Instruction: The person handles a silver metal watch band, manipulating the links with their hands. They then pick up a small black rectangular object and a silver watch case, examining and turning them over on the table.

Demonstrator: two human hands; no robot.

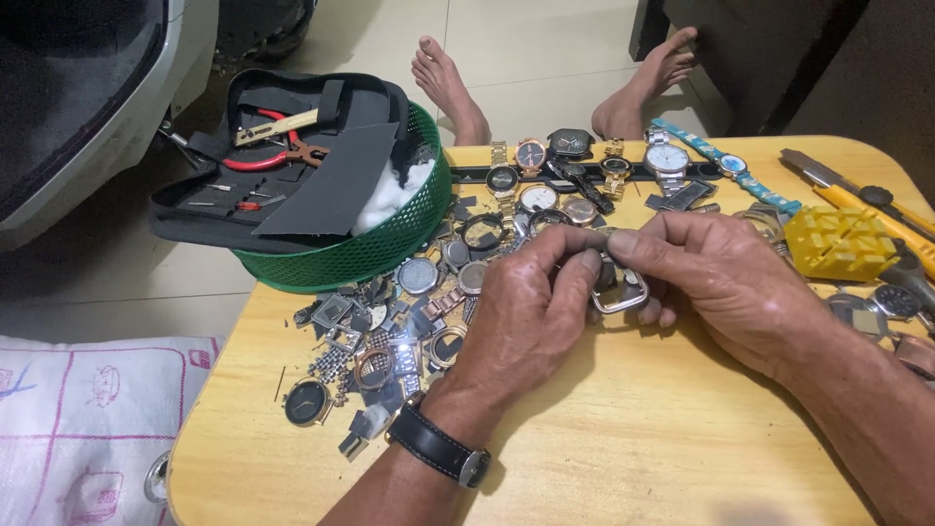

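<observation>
Both of my hands meet over the middle of a small wooden table [623, 458]. My left hand [531, 312], with a black wristwatch [438, 448] on its wrist, pinches a silver rectangular watch case [621, 292] from the left. From the right, my right hand [730, 278] grips the same case with thumb and forefinger. The case is partly hidden by my fingers. A heap of loose watch cases and parts [399, 321] lies just left of my hands.
A green mesh basket [360, 258] holding a black tool pouch [282, 156] with red pliers sits at the table's left. Several watches [584, 161] lie at the far edge, a yellow plastic holder [838, 242] and a yellow cutter [857, 200] at right. My bare feet [448, 88] rest on the tiled floor.
</observation>
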